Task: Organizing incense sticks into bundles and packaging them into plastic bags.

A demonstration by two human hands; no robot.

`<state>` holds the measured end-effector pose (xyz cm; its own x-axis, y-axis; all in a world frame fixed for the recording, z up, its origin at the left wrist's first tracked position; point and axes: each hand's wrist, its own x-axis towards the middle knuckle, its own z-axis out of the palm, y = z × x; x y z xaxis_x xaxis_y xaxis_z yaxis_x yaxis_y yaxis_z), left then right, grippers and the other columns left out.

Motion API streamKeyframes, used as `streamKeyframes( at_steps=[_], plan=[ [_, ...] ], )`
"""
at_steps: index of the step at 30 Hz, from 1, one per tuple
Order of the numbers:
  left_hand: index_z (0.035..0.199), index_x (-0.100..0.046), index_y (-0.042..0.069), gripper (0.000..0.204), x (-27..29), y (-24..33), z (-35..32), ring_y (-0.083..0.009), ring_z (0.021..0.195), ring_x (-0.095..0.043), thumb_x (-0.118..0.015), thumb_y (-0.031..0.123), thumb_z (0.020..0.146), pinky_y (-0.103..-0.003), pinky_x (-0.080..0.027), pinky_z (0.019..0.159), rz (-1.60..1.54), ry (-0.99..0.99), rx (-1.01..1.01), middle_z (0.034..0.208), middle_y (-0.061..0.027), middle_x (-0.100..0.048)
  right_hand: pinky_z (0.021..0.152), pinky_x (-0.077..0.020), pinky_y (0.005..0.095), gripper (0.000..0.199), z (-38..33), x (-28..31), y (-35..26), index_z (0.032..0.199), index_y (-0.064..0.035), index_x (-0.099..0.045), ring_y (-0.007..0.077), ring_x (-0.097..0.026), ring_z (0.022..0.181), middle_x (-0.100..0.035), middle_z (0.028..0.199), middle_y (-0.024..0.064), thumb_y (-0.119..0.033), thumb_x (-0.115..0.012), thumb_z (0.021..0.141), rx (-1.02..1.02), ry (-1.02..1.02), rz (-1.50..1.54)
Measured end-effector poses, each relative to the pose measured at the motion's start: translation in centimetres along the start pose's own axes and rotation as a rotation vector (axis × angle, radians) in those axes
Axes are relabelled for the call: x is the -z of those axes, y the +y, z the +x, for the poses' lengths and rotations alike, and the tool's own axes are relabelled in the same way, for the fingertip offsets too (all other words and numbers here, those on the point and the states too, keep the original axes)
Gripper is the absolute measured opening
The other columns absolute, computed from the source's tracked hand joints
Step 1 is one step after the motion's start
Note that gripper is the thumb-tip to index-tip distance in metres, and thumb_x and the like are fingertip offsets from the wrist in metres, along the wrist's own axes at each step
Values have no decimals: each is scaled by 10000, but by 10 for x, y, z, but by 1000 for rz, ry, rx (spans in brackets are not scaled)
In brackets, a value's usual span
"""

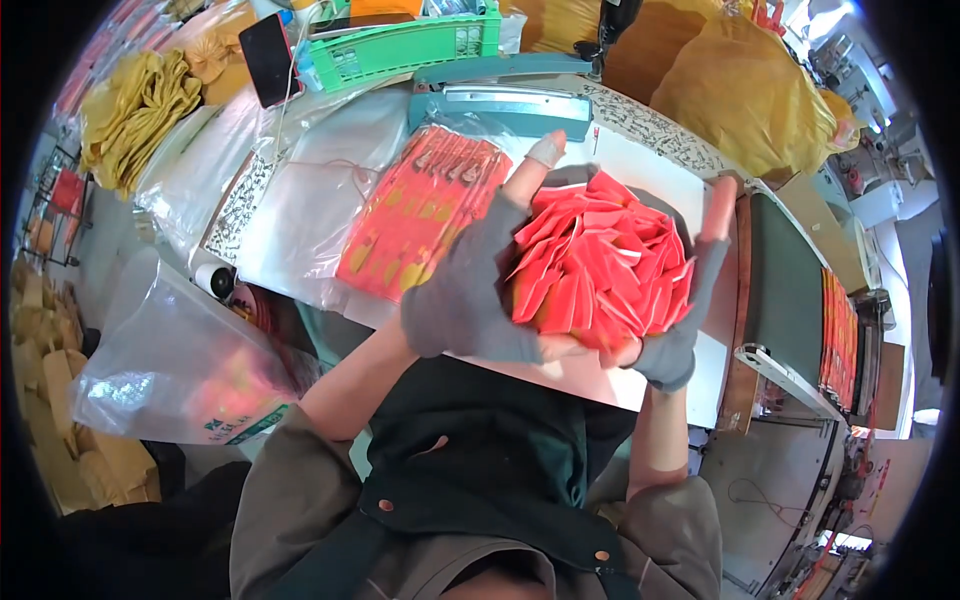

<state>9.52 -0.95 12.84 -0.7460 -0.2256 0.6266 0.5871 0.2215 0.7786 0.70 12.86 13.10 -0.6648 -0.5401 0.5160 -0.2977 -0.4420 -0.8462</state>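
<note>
A loose, ruffled bundle of red paper envelopes [600,265] is gripped between my two hands above the white tabletop. My left hand [475,280], in a grey fingerless glove, wraps the bundle's left side, its tip-covered thumb pointing up and away. My right hand [685,320], gloved the same way, presses on the right side with a digit raised. Fingers of both hands curl under the near edge, partly hidden by the paper. Just left of the bundle, flat packs of red envelopes with gold print [425,215] lie in clear plastic.
Clear plastic bags [315,215] are spread to the left. A teal bar-shaped machine [515,105] stands behind the bundle, near a green crate [405,52] and a phone [268,60]. At right runs a dark conveyor belt [785,285] with a row of red envelopes [838,335] beside it.
</note>
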Motion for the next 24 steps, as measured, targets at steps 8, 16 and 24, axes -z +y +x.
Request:
streamKeyframes(
  at_steps=[8,16,24],
  plan=[
    [1419,-112,6,1141,0,33,-40,-318,1016,-581,-801,356,580,-337,-439,866,231,-76,422,1129,-199,-551,942,-413,386,810,-45,-17,-17,1239,-5,-457,302,-513,1116,-501,1188,230,-436,-795,642,-121,-7,50],
    [1397,-97,-35,974,0,-99,-143,-303,1147,-469,-678,386,740,-358,-384,931,129,52,611,1188,-203,-460,838,-435,321,181,-17,-9,87,806,52,-634,195,-580,860,-631,869,124,-125,-647,772,-636,-628,88],
    [942,-594,47,248,263,-68,-140,-276,838,-580,-654,172,735,-359,-466,753,1253,-6,812,916,-121,-593,825,-429,339,170,-13,-33,105,694,41,-632,208,-580,820,-628,718,91,-119,-646,750,-717,-670,35]
  ],
)
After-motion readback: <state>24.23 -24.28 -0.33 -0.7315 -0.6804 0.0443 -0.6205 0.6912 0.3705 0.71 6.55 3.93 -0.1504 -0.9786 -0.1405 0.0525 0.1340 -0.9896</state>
